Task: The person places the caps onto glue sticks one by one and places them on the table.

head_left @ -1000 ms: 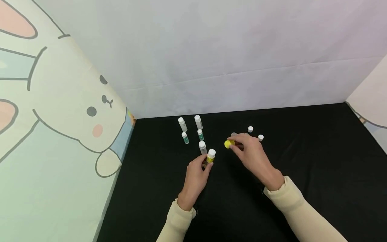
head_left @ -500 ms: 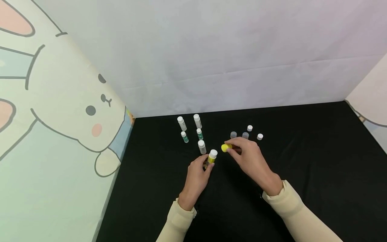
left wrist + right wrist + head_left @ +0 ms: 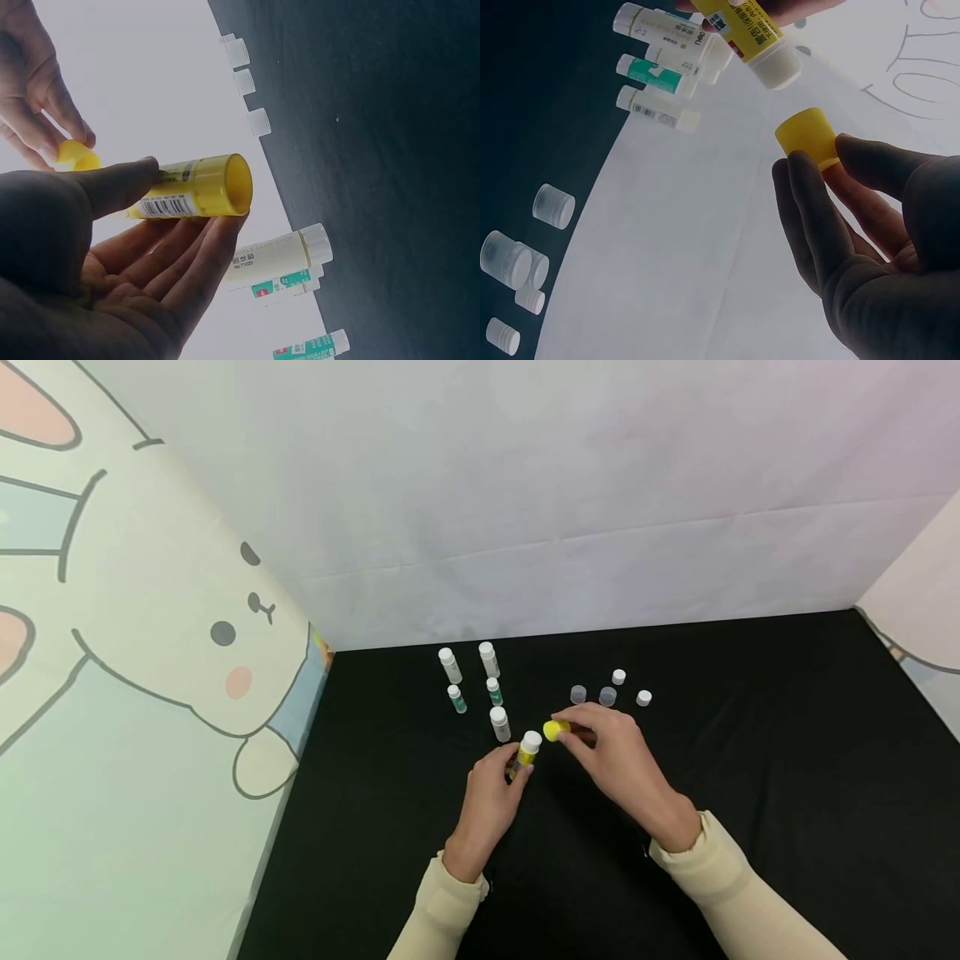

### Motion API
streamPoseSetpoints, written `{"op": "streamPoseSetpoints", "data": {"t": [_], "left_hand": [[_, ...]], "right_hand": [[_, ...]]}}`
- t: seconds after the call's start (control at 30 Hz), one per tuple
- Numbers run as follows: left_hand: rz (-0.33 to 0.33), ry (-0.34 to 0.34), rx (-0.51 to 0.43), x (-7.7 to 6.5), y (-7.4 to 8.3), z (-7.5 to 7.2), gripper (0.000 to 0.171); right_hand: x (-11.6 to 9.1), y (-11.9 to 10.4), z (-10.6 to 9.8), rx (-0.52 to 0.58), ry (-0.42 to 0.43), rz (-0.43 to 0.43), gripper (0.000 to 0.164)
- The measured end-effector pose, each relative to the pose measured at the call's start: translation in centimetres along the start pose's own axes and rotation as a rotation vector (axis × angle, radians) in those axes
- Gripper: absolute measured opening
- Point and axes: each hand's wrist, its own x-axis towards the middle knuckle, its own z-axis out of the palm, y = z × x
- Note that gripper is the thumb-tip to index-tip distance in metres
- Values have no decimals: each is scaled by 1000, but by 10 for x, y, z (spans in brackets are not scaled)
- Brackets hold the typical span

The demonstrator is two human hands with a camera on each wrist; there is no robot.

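Note:
In the head view my left hand [image 3: 483,806] grips a yellow glue stick [image 3: 526,758] between thumb and fingers, its white end tilted up. The left wrist view shows its yellow hollow base and a barcode label. My right hand [image 3: 622,760] pinches a yellow cap [image 3: 808,138] by its sides, just right of the glue stick's white end. A small gap separates cap and stick in the right wrist view. Close beyond the left hand, a white glue stick [image 3: 500,725] stands upright on the black tabletop [image 3: 360,827].
Behind stand two white glue sticks [image 3: 451,667] and two smaller green-labelled ones [image 3: 457,699]. At the right, beyond the right hand, lie two translucent caps [image 3: 607,696] and two small white caps [image 3: 643,697]. A pale cloth wall [image 3: 555,568] borders the table's far edge.
My right hand has brought the yellow cap left and slightly down towards the glue stick. The left hand has shifted the stick a little to the right. The translucent caps have come into full view.

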Motion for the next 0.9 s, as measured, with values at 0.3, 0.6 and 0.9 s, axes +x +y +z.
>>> {"op": "streamPoseSetpoints", "data": {"t": [0.3, 0.6, 0.9], "left_hand": [[5, 3, 14, 0, 0, 2, 28], [3, -7, 12, 0, 1, 1, 29], [21, 4, 5, -1, 1, 3, 29]], "right_hand": [[0, -4, -3, 7, -10, -8, 25], [-2, -4, -2, 15, -16, -10, 26], [-4, -3, -1, 24, -24, -34, 25]]}}
